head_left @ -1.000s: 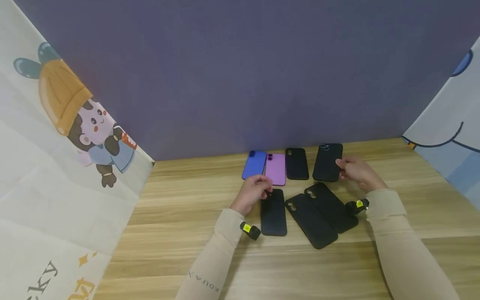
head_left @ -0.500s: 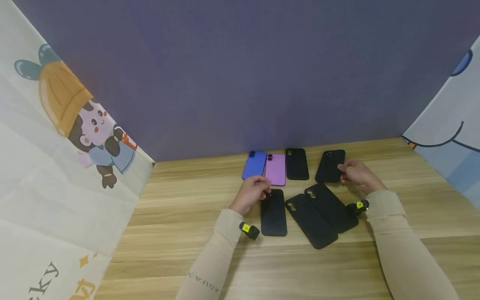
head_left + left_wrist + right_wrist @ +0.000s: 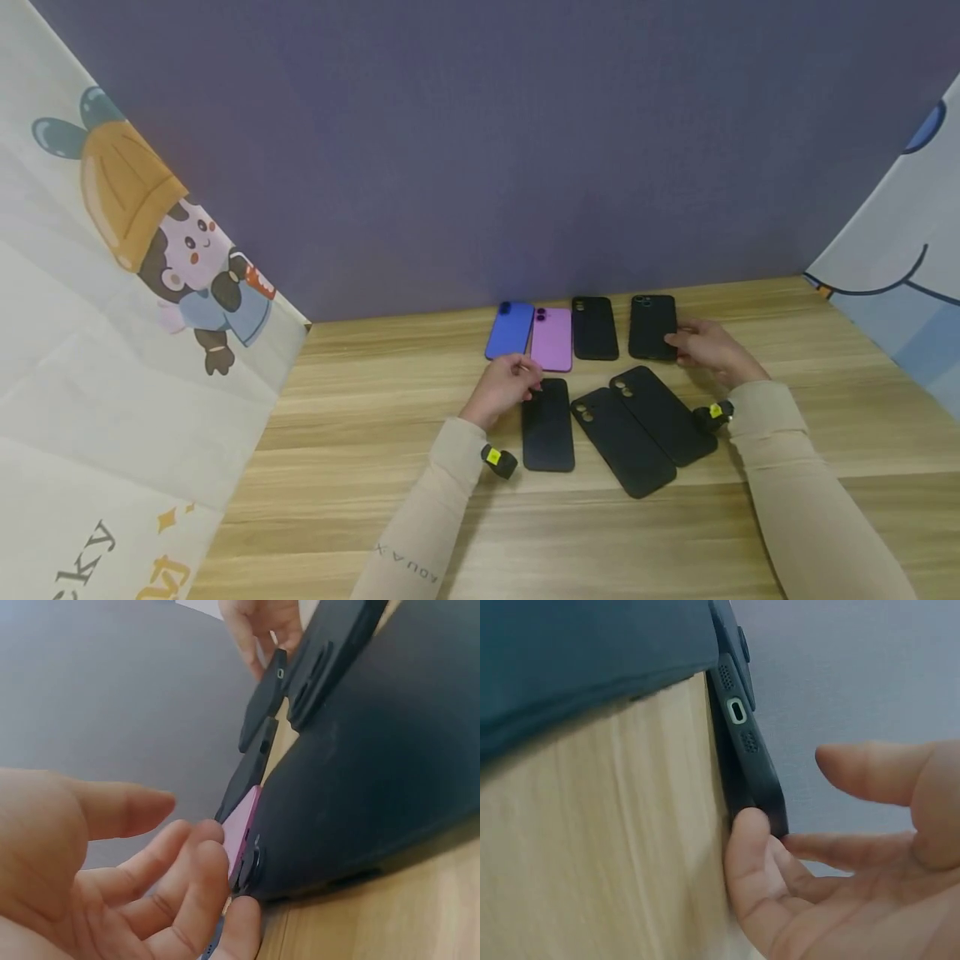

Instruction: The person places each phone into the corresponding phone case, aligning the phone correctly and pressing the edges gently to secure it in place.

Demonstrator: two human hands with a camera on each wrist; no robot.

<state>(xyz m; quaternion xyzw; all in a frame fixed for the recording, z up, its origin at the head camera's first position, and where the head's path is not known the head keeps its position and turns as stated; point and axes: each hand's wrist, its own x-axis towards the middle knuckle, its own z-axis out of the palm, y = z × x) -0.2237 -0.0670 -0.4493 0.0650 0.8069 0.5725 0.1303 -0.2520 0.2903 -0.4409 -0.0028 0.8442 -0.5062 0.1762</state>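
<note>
In the head view, my right hand [image 3: 707,347] is at the right edge of a black phone [image 3: 652,327] near the back of the table. The right wrist view shows the fingers touching the lower corner of this phone [image 3: 751,746], which leans slightly, its charging port visible; the thumb is apart from it. My left hand [image 3: 504,386], loosely curled and holding nothing, hovers by the top of another black phone [image 3: 548,427]. A pink phone [image 3: 551,340] and a blue phone [image 3: 510,330] lie just beyond.
Two black phone cases [image 3: 622,442] [image 3: 663,414] with camera cutouts lie slanted side by side between the hands. Another black case [image 3: 595,328] lies at the back beside the pink phone. A purple-grey panel [image 3: 480,158] rises behind the wooden table [image 3: 360,467].
My right hand has lowered the black phone toward the table and shifted it slightly left, its thumb now off the phone. My left hand has stayed nearly still.
</note>
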